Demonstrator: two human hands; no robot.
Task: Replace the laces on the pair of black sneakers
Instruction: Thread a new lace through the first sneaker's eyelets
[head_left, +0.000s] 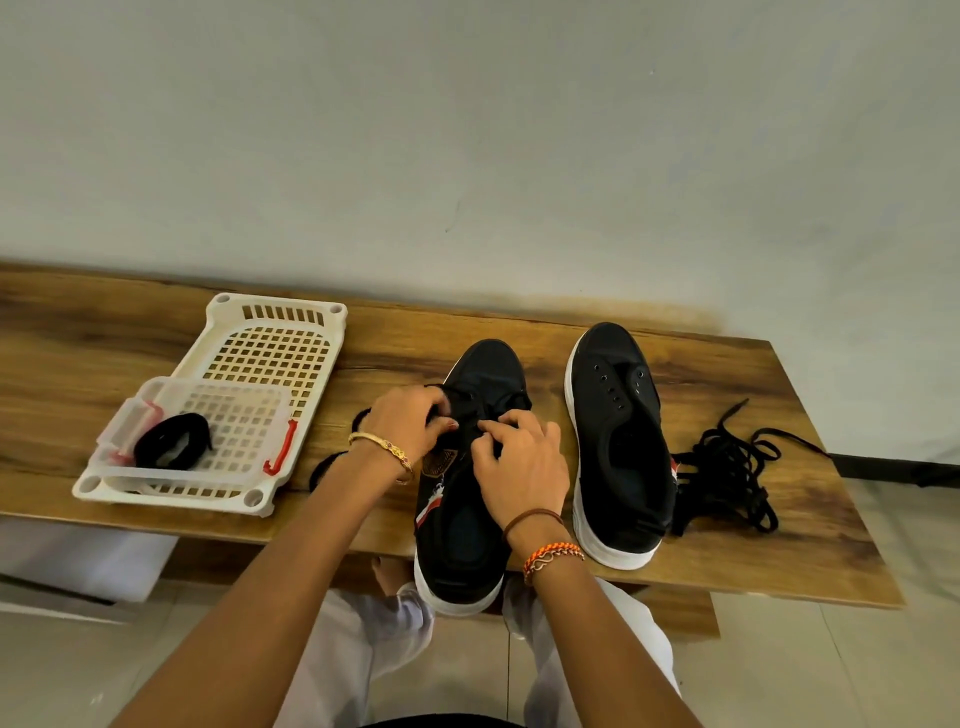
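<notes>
Two black sneakers with white soles stand on a wooden bench (779, 540), toes pointing away from me. The left sneaker (467, 519) juts over the near edge. My left hand (402, 428) and my right hand (519, 467) meet over its eyelets, each pinching a black lace (337, 457) that loops out to the left. The right sneaker (618, 441) has bare eyelets and no lace. A tangled pile of loose black laces (727, 467) lies to its right. A coiled black lace (171, 441) sits in a clear box.
A white perforated plastic tray (270, 338) lies at the bench's left, with the clear box with red clips (234, 421) on it. A pale wall rises right behind the bench. My knees in white trousers show below the bench edge.
</notes>
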